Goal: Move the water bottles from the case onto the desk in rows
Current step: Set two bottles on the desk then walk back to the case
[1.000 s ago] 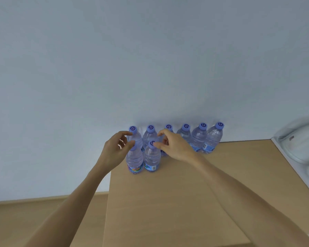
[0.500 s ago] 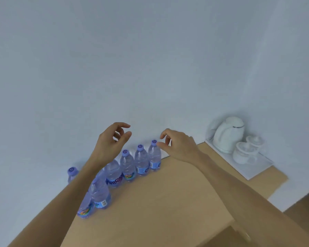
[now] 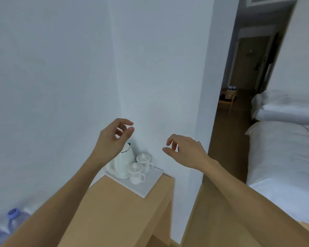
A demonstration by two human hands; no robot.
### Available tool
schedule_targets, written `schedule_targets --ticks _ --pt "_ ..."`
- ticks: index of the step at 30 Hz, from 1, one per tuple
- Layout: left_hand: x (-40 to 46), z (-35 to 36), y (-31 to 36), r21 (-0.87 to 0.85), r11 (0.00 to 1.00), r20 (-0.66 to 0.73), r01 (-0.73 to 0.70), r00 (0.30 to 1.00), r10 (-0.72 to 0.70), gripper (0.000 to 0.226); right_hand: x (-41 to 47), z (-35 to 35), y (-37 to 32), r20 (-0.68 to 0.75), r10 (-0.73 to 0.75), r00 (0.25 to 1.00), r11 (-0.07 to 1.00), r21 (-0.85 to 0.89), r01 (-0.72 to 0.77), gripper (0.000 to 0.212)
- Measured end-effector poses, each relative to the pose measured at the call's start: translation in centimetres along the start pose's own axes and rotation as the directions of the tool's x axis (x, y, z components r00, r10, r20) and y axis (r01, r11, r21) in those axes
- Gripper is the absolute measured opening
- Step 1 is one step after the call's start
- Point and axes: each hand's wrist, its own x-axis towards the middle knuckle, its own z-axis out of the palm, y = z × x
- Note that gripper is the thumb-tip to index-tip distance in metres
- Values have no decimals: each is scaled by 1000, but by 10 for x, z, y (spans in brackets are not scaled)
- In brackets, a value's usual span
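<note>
Both bare hands hang in the air above the light wooden table [image 3: 125,207], holding nothing. The left hand [image 3: 112,139] is raised in front of the white wall, its fingers loosely curled with the thumb near the forefinger, and it touches no object. The right hand [image 3: 185,150] is a little lower and well apart from it, palm down, fingers also loosely bent and free.

The clear plastic water bottles with purple caps [image 3: 12,221] stand at the bottom left corner of the view, on the table against the wall, partly hidden by the left forearm. The one bottle that shows well stands upright, its long axis vertical and its cap pointing up. There is a pale mark on the cap, but it is too blurred to read, and no label text can be made out. How many bottles stand there cannot be told.

At the far end of the table lies a white rectangular tray [image 3: 150,186]. On it stand a white electric kettle [image 3: 123,163] and two white mugs with clear lids [image 3: 136,173], just beside the kettle. To the right is a bed with white bedding [image 3: 282,157], and beyond it a dim corridor.
</note>
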Motion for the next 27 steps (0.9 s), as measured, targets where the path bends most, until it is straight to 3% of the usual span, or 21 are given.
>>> schedule_targets --ticks 6,12,27 --pt "69 141 56 -146 983 182 -114 973 140 9 -19 -68 117 -125 194 973 976 -73 -204 27" --pt "132 267 88 -209 962 266 -176 936 229 15 -24 -110 216 -208 290 934 942 -108 -317 19" --pt "341 536 119 -323 907 322 -269 870 373 11 86 -207 449 -339 472 814 825 -156 -543 24"
